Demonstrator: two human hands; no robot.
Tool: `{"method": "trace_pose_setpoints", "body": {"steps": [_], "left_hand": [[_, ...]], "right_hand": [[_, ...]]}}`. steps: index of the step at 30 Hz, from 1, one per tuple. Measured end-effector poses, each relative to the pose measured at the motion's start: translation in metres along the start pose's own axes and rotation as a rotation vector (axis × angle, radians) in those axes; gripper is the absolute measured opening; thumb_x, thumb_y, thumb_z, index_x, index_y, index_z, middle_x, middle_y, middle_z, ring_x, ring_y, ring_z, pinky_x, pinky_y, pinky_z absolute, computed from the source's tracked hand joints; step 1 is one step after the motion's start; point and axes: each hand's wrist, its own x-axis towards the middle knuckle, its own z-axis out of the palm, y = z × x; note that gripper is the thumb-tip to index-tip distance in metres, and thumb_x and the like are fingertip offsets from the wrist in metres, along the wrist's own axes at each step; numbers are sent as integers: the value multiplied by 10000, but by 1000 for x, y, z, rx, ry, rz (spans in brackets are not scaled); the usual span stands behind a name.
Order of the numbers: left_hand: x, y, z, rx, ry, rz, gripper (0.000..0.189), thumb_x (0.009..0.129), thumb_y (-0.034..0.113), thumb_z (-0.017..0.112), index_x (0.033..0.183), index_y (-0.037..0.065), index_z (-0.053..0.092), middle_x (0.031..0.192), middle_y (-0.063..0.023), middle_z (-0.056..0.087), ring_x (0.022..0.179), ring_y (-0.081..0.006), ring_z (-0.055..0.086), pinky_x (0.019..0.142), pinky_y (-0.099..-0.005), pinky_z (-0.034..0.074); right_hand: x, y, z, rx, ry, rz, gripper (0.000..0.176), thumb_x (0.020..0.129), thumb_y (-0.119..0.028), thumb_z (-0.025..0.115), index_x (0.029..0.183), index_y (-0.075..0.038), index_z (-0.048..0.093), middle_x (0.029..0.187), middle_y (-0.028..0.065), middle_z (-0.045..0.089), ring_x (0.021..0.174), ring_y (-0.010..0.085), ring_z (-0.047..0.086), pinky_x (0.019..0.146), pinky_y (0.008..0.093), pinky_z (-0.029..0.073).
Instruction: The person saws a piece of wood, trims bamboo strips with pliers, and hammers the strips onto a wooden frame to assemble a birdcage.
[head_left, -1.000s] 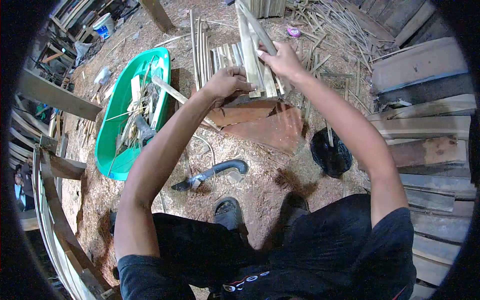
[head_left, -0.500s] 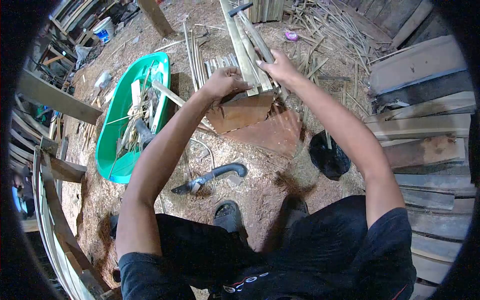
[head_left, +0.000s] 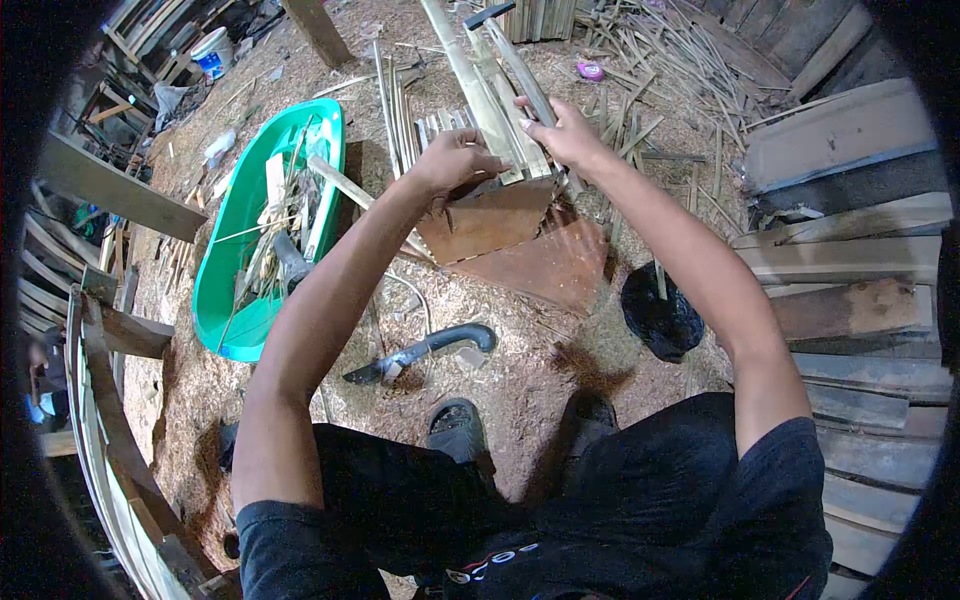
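My right hand (head_left: 566,137) is closed round the handle of a hammer (head_left: 520,68), its dark head pointing away from me. Below the hammer lie pale wooden slats (head_left: 484,112), side by side, their near ends at a brown board (head_left: 485,222). My left hand (head_left: 458,163) is over those near ends, thumb and fingers pinched together. Whatever may be between the fingertips is too small to make out.
A green tub (head_left: 215,290) with wood scraps is on the left. A dark tool with a curved handle (head_left: 425,350) lies before my feet. A black bowl (head_left: 660,315) is at right, near stacked planks (head_left: 850,250). A pink tape measure (head_left: 590,71) lies farther back.
My left hand has lifted slightly at the slat ends, its fingers drawn closer together. The hammer stays in my right hand, barely moved. The whole view has shifted a little.
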Motion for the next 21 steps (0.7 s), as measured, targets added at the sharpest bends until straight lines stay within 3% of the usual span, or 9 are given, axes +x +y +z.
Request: {"method": "trace_pose_setpoints", "body": {"steps": [10, 17, 21], "left_hand": [[-2, 6, 4, -67, 6, -7, 255, 796, 97, 732, 1016, 8, 637, 912, -57, 667, 833, -141, 613, 783, -279, 477], [26, -6, -7, -72, 6, -4, 238, 794, 95, 736, 996, 14, 637, 876, -36, 649, 773, -122, 594, 703, -282, 480], [32, 1, -11, 1, 32, -149, 215, 788, 117, 749, 961, 21, 663, 852, -28, 646, 750, -119, 584, 675, -276, 458]], "right_hand": [[3, 5, 2, 120, -22, 14, 276, 884, -128, 637, 1155, -79, 613, 851, 8, 624, 709, 101, 548, 673, 279, 473], [-7, -2, -12, -31, -52, 9, 269, 877, -119, 642, 1138, -62, 614, 972, 54, 649, 882, 149, 588, 824, 315, 473], [-7, 10, -14, 13, -60, -78, 261, 874, -106, 640, 1129, -52, 620, 1056, 75, 645, 967, 157, 586, 896, 326, 456]]}}
